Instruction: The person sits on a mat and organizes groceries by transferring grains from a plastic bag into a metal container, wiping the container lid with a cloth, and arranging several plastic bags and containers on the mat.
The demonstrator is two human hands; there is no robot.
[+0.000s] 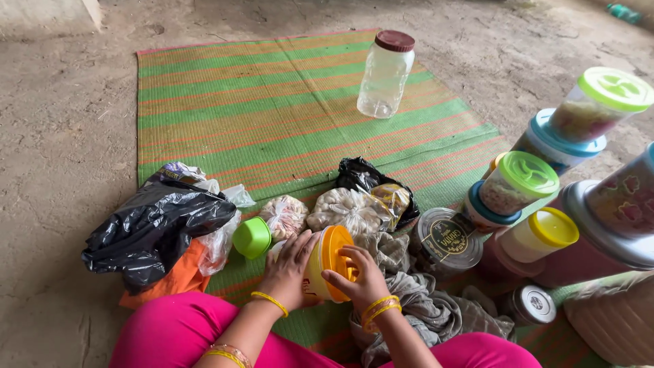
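Observation:
A small clear jar with an orange lid point(332, 261) lies on its side in front of my knees. My left hand point(289, 267) wraps around the jar's body. My right hand point(359, 275) grips the orange lid with curled fingers. Both wrists wear yellow bangles. Just left of the jar lies a green lid point(252, 237). Behind it are clear bags of pale foodstuff point(344, 210) and a smaller bag point(285, 215). A grey cloth point(422, 310) is bunched under my right forearm.
A green and orange striped mat point(272, 116) covers the dirt floor. An empty clear bottle with a brown cap point(385, 73) stands far back. Black plastic bags point(153, 228) lie left. Several lidded jars point(521, 184) and metal tins point(446, 242) crowd the right.

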